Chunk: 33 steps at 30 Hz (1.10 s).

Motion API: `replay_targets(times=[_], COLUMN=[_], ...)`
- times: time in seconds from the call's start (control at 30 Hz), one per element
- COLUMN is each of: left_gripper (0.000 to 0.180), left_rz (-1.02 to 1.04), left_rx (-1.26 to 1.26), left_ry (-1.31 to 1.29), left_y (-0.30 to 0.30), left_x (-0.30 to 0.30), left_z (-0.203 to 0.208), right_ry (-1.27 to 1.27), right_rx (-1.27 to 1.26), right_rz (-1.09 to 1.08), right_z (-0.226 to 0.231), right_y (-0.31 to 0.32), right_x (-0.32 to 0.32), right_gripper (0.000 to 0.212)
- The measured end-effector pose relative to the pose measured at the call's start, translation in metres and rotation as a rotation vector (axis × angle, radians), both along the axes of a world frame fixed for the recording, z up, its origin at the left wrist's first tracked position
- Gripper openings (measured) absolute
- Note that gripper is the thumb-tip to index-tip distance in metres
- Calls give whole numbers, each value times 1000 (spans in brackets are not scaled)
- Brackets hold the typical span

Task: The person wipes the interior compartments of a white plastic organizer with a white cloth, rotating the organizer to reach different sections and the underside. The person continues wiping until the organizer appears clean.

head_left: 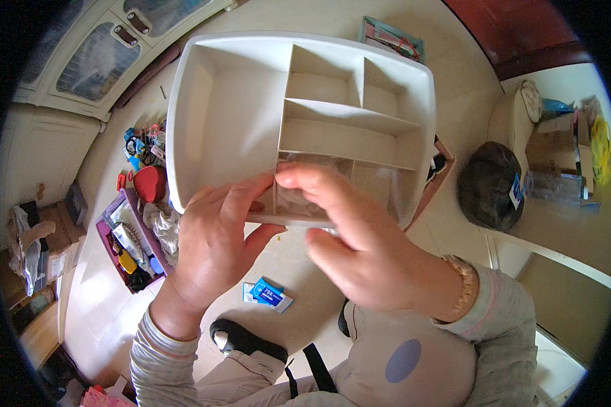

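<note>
The white box (227, 108) lies at one o'clock from your left hand (214, 234), which seems clamped on its near edge, and eleven from your right hand (370, 261), thumb and fingers parted across that edge, its long axis running nine to three.

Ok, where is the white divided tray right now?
In the head view, the white divided tray fills the upper middle, with the left hand and right hand at its near edge.

From here I see an off-white plastic tray (244, 108), top centre; a purple rectangular bin (108, 252), left; blue-and-white flat packets (269, 296), lower centre; a black rounded bag (487, 186), right.
</note>
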<state>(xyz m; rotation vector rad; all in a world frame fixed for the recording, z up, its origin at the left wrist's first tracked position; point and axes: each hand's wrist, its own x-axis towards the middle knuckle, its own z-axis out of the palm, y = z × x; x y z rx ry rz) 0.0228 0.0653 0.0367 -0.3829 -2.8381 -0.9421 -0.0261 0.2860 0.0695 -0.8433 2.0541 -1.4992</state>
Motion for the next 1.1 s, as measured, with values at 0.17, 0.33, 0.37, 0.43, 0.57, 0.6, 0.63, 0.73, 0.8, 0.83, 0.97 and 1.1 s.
replay_targets(times=[0.17, 0.33, 0.37, 0.43, 0.57, 0.6, 0.63, 0.73, 0.8, 0.83, 0.97, 1.1], left_gripper=[69, 70, 70, 69, 68, 67, 67, 64, 64, 64, 66, 70], left_rz=[5, -20, -22, -25, -13, -7, 7, -20, -21, -20, -16, -15], left_rx=[-17, -19, -17, -5, -35, -34, -31, 4, -18, -13, -30, -17], left_ry=[-40, -10, -11, -5, -6, -27, -50, 7, 29, 43, 44, 25], left_y=[1, -1, -1, -2, 0, 0, 0, -1, -2, -2, -1, 1], left_x=[0, -1, -1, -1, -2, -1, -1, 0, 0, 0, 0, 2], left_z=[1, 0, 0, 1, 2, 3, 3, 1, 0, 0, -2, -3], right_ry=[-164, -415, -384, -336, -107, -8, 128, 376, 436, 440, 423, 416], right_rx=[-6, -42, 28, 194, 373, 398, 365, 439, 477, 459, 288, 439], right_rz=[-5, -62, -24, 68, 238, 244, 262, 258, 216, 189, 135, 300], right_z=[-17, -12, -7, 4, 15, 14, 13, 7, 3, 0, -8, 13], right_y=[-13, -25, -24, -18, -11, -11, -12, -16, -18, -19, -16, 0], right_x=[-3, -10, -11, -13, -13, -12, -10, -2, 5, 7, 2, -20], right_gripper=[57, 58, 58, 57, 54, 52, 51, 43, 38, 36, 33, 32])
